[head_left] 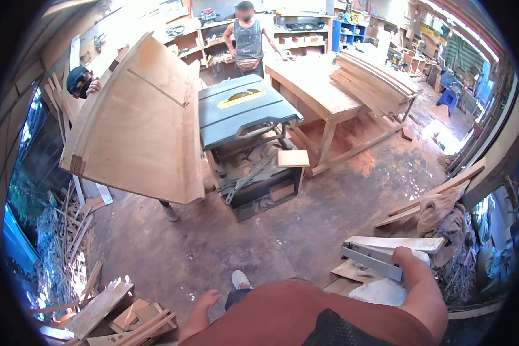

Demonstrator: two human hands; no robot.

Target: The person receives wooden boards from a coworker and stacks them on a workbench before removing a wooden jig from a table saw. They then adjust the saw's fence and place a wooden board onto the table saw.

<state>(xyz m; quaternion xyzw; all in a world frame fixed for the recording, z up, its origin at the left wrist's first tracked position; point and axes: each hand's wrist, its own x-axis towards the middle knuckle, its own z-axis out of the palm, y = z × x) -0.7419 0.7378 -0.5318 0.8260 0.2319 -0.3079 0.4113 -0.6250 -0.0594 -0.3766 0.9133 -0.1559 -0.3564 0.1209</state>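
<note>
At the lower right, my right hand (406, 255) is closed on the near end of a long grey metal bar (372, 261), which looks like a saw fence with a fitting at its far end. Beside the bar lies a pale board (395, 242), and a white plastic bag (380, 291) is below it. My left hand (209, 298) hangs near my left side over the floor, apart from other things. It appears loosely open and holds nothing I can see.
A table saw (242, 118) with a raised blade stands ahead. A person at left holds up a large curved wooden panel (144, 127). Another person (248, 43) stands behind the saw, by a workbench (305, 86) with stacked boards (375, 83). Scrap wood (138, 317) lies lower left.
</note>
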